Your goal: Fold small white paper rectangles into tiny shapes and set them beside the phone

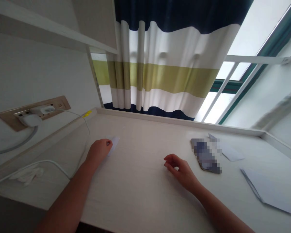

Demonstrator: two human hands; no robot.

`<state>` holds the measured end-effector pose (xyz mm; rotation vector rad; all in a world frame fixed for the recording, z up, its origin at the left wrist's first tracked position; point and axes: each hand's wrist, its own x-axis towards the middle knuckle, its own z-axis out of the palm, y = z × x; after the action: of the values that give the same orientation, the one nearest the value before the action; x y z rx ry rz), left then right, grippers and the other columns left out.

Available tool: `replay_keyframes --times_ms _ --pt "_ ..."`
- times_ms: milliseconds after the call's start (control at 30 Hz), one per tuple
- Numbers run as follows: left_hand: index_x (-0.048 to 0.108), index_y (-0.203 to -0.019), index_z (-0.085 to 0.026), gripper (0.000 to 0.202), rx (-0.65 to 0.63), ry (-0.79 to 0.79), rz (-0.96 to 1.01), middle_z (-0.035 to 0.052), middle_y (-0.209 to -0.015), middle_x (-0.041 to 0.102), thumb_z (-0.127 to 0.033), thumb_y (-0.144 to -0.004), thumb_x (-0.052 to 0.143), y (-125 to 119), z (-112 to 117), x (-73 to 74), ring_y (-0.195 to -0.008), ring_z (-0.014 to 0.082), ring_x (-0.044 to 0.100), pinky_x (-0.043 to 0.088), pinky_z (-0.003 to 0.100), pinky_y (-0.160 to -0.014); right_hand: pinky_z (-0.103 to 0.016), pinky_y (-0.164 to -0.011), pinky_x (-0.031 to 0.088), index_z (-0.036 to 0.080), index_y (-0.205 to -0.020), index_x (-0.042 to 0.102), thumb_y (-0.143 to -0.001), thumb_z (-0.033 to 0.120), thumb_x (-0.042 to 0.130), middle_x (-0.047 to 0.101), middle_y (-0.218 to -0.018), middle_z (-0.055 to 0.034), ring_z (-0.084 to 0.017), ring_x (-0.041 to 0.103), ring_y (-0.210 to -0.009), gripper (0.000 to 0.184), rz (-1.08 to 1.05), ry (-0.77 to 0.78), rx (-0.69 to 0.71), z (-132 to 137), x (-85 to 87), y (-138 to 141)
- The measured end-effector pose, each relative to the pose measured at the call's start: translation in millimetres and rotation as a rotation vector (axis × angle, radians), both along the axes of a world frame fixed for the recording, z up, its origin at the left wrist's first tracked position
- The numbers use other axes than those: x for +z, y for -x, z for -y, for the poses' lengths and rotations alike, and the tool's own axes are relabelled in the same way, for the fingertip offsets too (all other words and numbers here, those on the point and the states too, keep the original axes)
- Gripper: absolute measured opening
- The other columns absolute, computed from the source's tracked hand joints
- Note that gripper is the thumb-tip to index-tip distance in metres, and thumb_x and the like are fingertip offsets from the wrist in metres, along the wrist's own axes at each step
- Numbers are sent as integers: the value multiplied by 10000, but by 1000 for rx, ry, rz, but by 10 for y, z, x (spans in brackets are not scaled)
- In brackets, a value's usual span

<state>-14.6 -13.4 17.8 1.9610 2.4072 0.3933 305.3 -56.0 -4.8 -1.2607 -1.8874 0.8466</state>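
Observation:
My left hand [98, 150] rests on the pale wooden desk [140, 194] with its fingers closed on a small white piece of folded paper [114, 143] that sticks out to the right. My right hand [180, 170] hovers low over the middle of the desk, fingers curled loosely inward, and I see nothing in it. To its right lies a blurred flat object [206, 156], a hand's width away.
White paper sheets [229, 150] lie behind the blurred object, and a folded stack [266, 191] lies at the far right. A wall socket with a plug [32, 116] and white cables [48, 163] is at the left. A striped curtain [165, 74] hangs behind the desk.

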Motion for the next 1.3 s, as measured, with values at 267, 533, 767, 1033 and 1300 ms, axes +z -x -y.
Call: replay_keyframes --times_ms 267,533,767,1033,1300 --pt "674 -793 -178 305 36 -94 -16 128 -802 689 -304 -769 398 60 11 -28 -735 252 613 396 305 -607 -246 -542 456 202 -861 541 -766 274 506 588 -672 -10 -137 557 -617 124 -11 5 8 3 -34 5" --pt "669 -826 -157 340 60 -91 54 139 -855 686 -314 -788 369 90 14 -22 -776 264 614 393 311 -629 -240 -526 440 201 -856 536 -767 277 496 573 -656 -6 -129 532 -587 124 -2 34 20 6 -45 15" --pt "639 -882 -158 346 87 -262 -13 121 -862 678 -329 -810 346 30 73 84 -763 258 609 399 306 -639 -243 -535 437 198 -863 537 -770 279 491 574 -672 -9 -132 536 -604 132 4 35 7 8 -50 21" --pt "596 -816 -148 288 -233 -474 467 54 -781 642 -383 -792 431 -286 111 182 -711 173 573 418 249 -670 -284 -613 458 184 -823 550 -743 321 550 583 -703 -21 -137 552 -643 159 -133 88 -7 -18 41 54" --pt "580 -779 -133 264 -428 -295 1208 12 -699 594 -389 -721 551 -1259 130 350 -594 114 529 393 188 -517 -312 -676 482 180 -881 562 -634 368 668 647 -804 -36 -161 609 -748 327 -649 377 -30 -26 455 226"
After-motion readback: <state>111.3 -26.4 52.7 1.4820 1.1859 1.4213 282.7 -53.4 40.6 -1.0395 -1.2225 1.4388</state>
